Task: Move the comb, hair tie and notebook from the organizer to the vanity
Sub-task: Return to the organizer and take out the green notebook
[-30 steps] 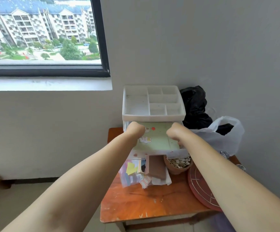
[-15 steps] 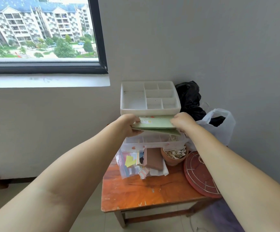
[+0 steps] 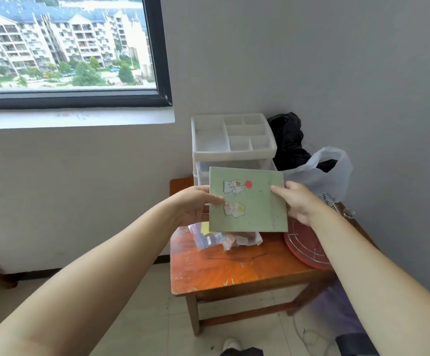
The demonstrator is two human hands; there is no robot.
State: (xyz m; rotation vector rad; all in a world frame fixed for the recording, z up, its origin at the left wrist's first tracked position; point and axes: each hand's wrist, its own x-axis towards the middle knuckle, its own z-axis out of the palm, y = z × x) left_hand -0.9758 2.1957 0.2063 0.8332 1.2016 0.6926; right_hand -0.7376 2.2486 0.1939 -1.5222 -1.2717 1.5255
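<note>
Both hands hold the green notebook (image 3: 247, 200) in the air before the white organizer (image 3: 232, 145), above the desk (image 3: 234, 273): left hand (image 3: 196, 204) pinches its left edge, right hand (image 3: 296, 201) its right.

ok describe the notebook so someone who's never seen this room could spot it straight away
Find the small orange-brown wooden table in the corner below the window, with a white plastic organizer at its back. Just in front of the organizer, the left hand and right hand hold the notebook up by its side edges. It is the only flat pale green cover, with cartoon stickers and a red dot.
</note>
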